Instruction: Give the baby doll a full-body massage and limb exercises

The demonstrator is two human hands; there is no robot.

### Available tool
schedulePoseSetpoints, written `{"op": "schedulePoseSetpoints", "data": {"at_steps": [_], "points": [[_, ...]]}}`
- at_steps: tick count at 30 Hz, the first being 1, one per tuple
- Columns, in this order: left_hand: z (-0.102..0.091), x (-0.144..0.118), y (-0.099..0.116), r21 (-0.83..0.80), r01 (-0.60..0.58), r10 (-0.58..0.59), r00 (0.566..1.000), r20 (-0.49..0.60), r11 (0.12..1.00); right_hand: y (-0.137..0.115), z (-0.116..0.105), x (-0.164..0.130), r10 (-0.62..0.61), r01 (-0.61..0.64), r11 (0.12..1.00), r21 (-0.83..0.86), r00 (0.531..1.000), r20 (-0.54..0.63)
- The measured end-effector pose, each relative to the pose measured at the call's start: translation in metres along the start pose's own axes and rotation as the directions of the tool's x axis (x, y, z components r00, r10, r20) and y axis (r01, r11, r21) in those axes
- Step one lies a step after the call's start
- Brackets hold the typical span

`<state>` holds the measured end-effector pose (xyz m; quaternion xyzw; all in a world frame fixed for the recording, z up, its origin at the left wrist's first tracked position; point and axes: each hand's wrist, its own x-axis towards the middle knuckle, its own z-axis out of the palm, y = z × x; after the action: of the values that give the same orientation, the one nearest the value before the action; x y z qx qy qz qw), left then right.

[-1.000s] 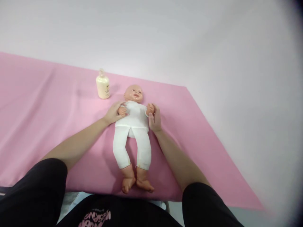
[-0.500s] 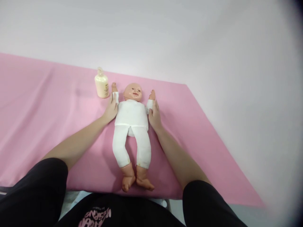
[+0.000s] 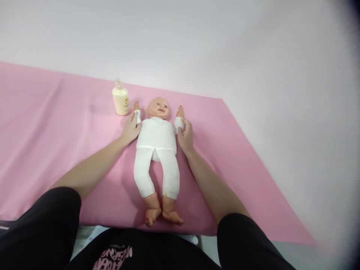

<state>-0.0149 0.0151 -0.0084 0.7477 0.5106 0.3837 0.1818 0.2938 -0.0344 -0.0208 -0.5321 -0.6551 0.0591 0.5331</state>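
A baby doll (image 3: 157, 144) in a white suit lies on its back on the pink sheet (image 3: 56, 135), head away from me, bare feet toward me. Both its arms point up beside its head. My left hand (image 3: 131, 129) holds the doll's arm on the left by the white sleeve. My right hand (image 3: 185, 133) grips the other arm at the sleeve. A cream lotion bottle (image 3: 120, 99) stands just left of the doll's head, close to my left hand's fingertips.
The pink sheet covers the table and ends at a slanting edge on the right (image 3: 253, 150). A pale wall (image 3: 197, 45) rises behind it. My dark sleeves and shirt fill the bottom of the view.
A second ago the doll's arms were folded on its chest in my hands; I have swung them up beside its head, and they have stayed there over the last half second.
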Motion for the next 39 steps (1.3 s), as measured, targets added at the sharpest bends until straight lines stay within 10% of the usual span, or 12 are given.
{"op": "schedulePoseSetpoints", "data": {"at_steps": [24,33,39], "points": [[0.008,0.003,-0.014,-0.16,-0.039,0.031,0.998,-0.053,0.986,0.015,0.002,-0.001,0.221,-0.229,0.973,0.03,0.961,0.164],[0.0,-0.009,0.015,-0.262,-0.261,0.209,0.955,-0.21,0.929,-0.003,0.002,-0.004,0.053,-0.051,0.982,0.184,0.999,-0.005],[-0.009,-0.019,0.03,-0.184,-0.463,0.464,0.885,-0.043,0.867,-0.022,-0.009,-0.009,-0.263,0.255,0.96,0.112,0.963,0.065]]}}
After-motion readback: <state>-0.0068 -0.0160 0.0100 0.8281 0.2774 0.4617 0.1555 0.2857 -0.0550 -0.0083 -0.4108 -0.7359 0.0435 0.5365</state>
